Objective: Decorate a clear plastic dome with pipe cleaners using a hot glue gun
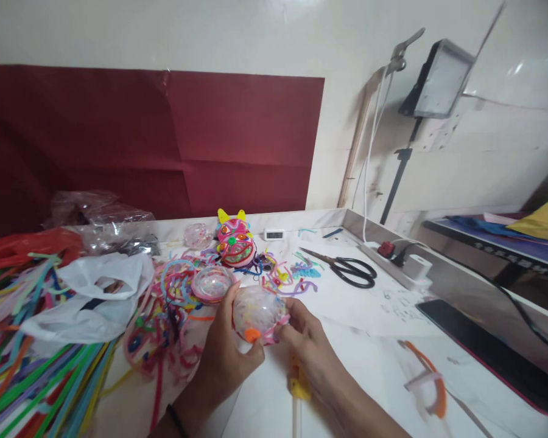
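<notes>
A clear plastic dome with coloured specks and a pink rim is held up between both hands above the table. My left hand wraps its left side, the thumb close to an orange piece on the lower front. At the right edge, the fingers of my right hand are closed on the dome's pink rim. Partly hidden below my right hand lies a yellow object with a pale stick. Behind the dome stand another clear dome and a pink lion-like head with yellow ears.
Colourful pipe cleaners and white plastic bags cover the left side. Black-handled scissors, a power strip and a dark phone lie to the right. A small digital display stands at the back.
</notes>
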A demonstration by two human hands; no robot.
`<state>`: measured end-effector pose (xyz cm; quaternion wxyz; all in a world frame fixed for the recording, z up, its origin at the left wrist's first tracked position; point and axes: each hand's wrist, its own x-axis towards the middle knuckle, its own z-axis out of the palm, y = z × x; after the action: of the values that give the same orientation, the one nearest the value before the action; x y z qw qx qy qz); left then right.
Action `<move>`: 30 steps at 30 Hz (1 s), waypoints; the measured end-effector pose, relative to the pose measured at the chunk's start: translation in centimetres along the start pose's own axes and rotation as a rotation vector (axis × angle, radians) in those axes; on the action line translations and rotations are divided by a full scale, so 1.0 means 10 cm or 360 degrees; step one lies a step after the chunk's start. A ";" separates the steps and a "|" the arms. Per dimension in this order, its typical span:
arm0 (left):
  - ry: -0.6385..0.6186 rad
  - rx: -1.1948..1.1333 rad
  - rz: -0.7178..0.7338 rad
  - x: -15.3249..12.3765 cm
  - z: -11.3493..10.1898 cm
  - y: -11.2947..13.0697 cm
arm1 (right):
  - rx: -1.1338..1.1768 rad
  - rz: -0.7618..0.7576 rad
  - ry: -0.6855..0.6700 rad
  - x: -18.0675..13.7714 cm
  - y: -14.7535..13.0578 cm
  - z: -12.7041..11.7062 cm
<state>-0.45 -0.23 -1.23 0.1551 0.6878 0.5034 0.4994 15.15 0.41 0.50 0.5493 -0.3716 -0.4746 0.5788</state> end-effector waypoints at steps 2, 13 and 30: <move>0.0005 -0.0015 -0.0004 0.00 0.00 0.00 | -0.0011 -0.0007 -0.0008 0.00 0.01 0.00; 0.0011 -0.0048 0.0002 0.00 0.01 -0.01 | -0.0011 0.0000 0.0004 -0.01 0.00 0.01; -0.0030 -0.0033 -0.0004 0.01 -0.02 -0.01 | -0.0065 -0.0020 0.0046 -0.02 -0.02 0.03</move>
<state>-0.65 -0.20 -1.17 0.1676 0.6903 0.4976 0.4978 15.01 0.14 0.78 0.5519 -0.3881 -0.4808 0.5601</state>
